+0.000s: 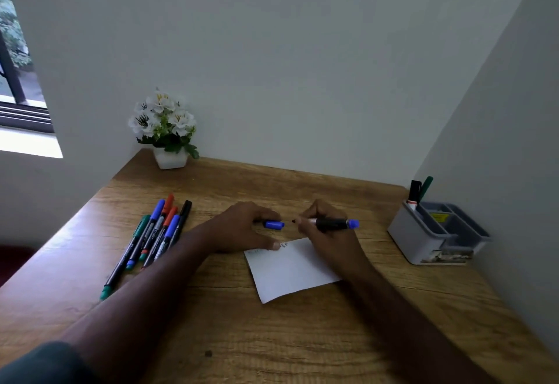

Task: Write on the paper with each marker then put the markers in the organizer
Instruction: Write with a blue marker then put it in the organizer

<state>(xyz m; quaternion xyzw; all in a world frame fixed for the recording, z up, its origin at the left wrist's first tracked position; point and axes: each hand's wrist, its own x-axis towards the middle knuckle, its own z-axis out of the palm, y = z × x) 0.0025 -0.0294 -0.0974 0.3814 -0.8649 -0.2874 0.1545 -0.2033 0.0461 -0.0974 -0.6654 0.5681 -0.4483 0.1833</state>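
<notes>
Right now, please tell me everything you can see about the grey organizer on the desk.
The organizer is a grey box that looks like plastic, split into several open compartments. It stands upright at the far right of the wooden desk, close to the right wall. A black marker and a green marker stand in its back compartment. A yellow label shows inside another. Neither hand touches it.

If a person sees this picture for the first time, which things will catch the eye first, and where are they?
At the middle of the desk, the right hand holds an uncapped marker above the paper, while the left hand holds its blue cap. A row of markers lies at the left, a flower pot stands in the far corner, and a grey organizer sits at the right.
</notes>
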